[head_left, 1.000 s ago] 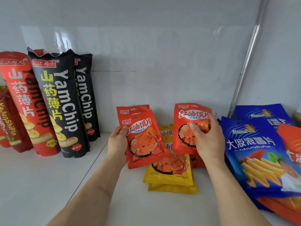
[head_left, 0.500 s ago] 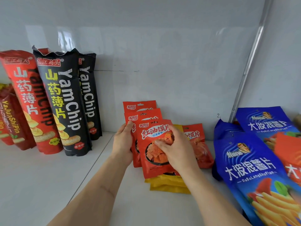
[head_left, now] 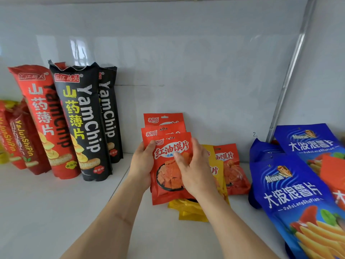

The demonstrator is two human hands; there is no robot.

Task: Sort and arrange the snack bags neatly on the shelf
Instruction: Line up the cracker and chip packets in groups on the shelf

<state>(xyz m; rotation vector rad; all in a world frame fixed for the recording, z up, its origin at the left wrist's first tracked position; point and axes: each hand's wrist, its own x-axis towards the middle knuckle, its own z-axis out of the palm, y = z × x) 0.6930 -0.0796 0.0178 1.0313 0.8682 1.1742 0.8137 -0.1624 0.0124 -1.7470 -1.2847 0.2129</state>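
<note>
Head view looks down on a white shelf (head_left: 56, 212); the left hand (head_left: 142, 166) grips the left edge of a small stack of red snack packets (head_left: 169, 165), thumb on the front one, fingers hidden behind; the right hand (head_left: 194, 171) lies on the front packet with fingers curled round its right edge, holding it against the stack; three packets show, fanned one behind another, standing near the back wall. Done, by the look of it: the tall yam chip bags (head_left: 82, 120) stand upright in a row at left, with smaller red bags (head_left: 20, 139) beside them. Left to do: yellow packets (head_left: 188, 210) lie flat under the stack; another red packet (head_left: 231, 169) lies just beside them; the blue crisp bags (head_left: 291, 187) at right lie overlapped and slanted; I judge the job roughly half finished.
</note>
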